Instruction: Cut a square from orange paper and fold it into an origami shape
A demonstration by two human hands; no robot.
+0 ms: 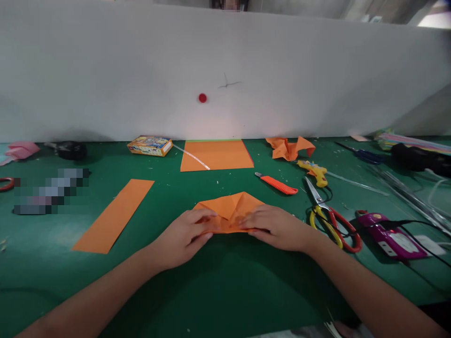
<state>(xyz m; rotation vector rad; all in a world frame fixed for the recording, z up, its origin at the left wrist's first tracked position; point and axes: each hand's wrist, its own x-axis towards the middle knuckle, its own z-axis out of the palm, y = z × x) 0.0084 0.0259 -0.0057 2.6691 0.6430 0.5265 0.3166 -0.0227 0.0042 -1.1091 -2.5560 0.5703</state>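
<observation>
A creased sheet of orange paper (230, 206), partly folded, lies on the green table in front of me. At its left side my left hand (188, 237) grips the near edge, thumb below and fingers on top. My right hand (276, 227) holds the right side the same way, its fingertips pressed onto the paper. Both hands hide parts of the sheet's edges. Just beyond it lies an orange utility knife (278, 184). Scissors (329, 213) with red and yellow handles rest to the right of my right hand.
An orange strip (114, 216) lies left; stacked orange sheets (218, 155), a small box (151, 145) and crumpled orange paper (291, 148) sit along the white partition (141, 70). At right are a yellow glue gun (313, 172), a purple corded device (392, 237) and cables.
</observation>
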